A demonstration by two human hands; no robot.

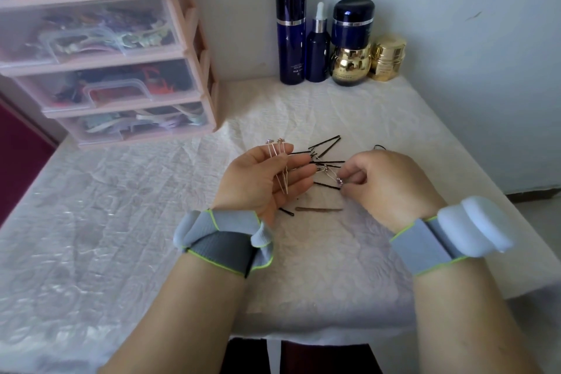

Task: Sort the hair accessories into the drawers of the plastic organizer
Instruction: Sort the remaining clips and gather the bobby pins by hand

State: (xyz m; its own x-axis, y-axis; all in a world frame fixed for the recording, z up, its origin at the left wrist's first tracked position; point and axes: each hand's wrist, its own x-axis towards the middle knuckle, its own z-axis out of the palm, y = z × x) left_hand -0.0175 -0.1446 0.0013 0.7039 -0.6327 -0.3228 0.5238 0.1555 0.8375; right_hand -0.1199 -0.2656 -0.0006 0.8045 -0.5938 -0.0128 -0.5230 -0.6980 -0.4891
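Observation:
My left hand (258,182) is turned palm up and holds two silver hairpins with small gem heads (277,158) between thumb and fingers. My right hand (388,184) is just to its right, fingertips pinching another gem-headed silver pin (339,181) over the pile. Several black bobby pins (324,143) lie scattered on the white cloth between and behind the hands, and a brown one (318,209) lies nearer me. The pink plastic organizer (182,48) with clear drawers stands at the back left, its drawers closed and filled with colourful accessories.
Two dark blue bottles (290,30), a blue-capped gold jar (352,48) and a small gold jar (388,58) stand against the wall behind the pins. The table's white cloth (121,222) runs to the front edge. Both wrists wear grey bands.

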